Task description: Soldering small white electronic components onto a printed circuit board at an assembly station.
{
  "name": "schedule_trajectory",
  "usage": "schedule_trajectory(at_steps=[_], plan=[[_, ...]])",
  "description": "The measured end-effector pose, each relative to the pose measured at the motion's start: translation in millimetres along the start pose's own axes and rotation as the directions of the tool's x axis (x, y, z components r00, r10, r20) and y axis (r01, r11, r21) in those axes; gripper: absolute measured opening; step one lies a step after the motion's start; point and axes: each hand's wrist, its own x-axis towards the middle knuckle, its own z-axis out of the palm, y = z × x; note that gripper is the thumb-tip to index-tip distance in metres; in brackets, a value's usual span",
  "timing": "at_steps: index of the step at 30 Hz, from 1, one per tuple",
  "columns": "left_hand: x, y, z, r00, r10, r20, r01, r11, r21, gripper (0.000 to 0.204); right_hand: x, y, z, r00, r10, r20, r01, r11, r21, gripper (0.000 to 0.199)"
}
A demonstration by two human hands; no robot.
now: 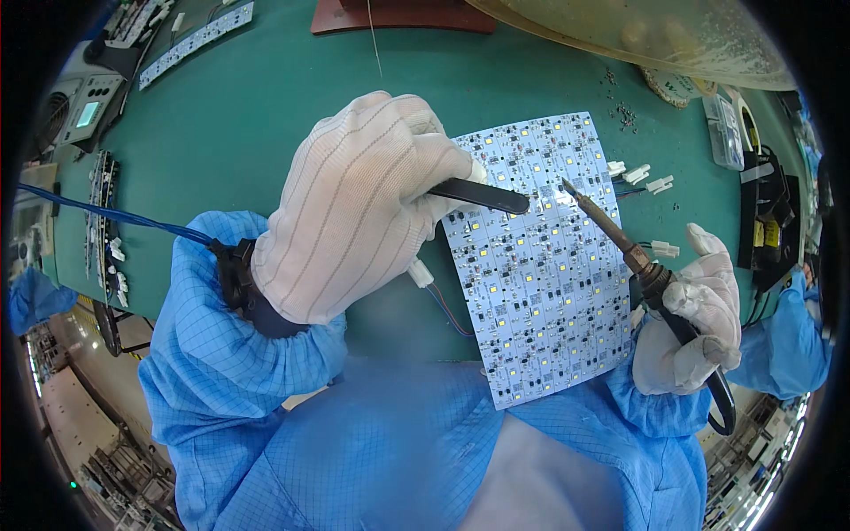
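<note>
My left hand (354,199), in a white striped glove, is closed round what look like black tweezers (482,195). Their broad end juts out over the LED circuit board (540,310), while the other end is hidden by the hand. In my right hand (695,323), also gloved, is a soldering iron (611,230) with a dark handle. Its tip points up and left over the upper part of the board; whether it touches the surface I cannot tell. The white board, dotted with small yellow LEDs and black chips, lies slightly turned, its lower edge towards my body.
White connectors (651,177) on wires stick out at the board's right side. Small dark bits (624,115) are scattered beyond it on the green mat (266,115). A clear plastic box (723,133) stands right. A blue cord (115,211) runs left from my wrist strap (235,274).
</note>
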Motion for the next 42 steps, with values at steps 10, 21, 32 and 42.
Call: schedule_trajectory(at_steps=[10, 21, 32, 42], plan=[[-1.1, -0.4, -0.2, 1.000, 0.010, 0.006, -0.010, 1.000, -0.009, 0.026, -1.3, -2.8, 1.0, 1.000, 0.004, 0.000, -0.004, 0.999, -0.042, 0.058], [-0.7, 3.9, -2.6, 1.000, -0.013, 0.007, 0.013, 1.000, 0.028, 0.027, -7.9, 0.4, -0.8, 0.999, 0.041, 0.020, -0.042, 0.999, 0.025, 0.064], [3.5, 4.4, -7.5, 0.995, 0.030, -0.100, -0.031, 0.999, -0.011, 0.026, 13.5, 37.5, -65.7, 0.938, 0.163, -0.307, -0.329, 0.702, -0.632, 0.043], [1.5, 0.2, -3.6, 0.992, -0.005, -0.127, 0.003, 1.000, -0.018, 0.026, 28.4, 73.5, -75.5, 0.951, 0.137, -0.278, -0.273, 0.795, -0.543, 0.027]])
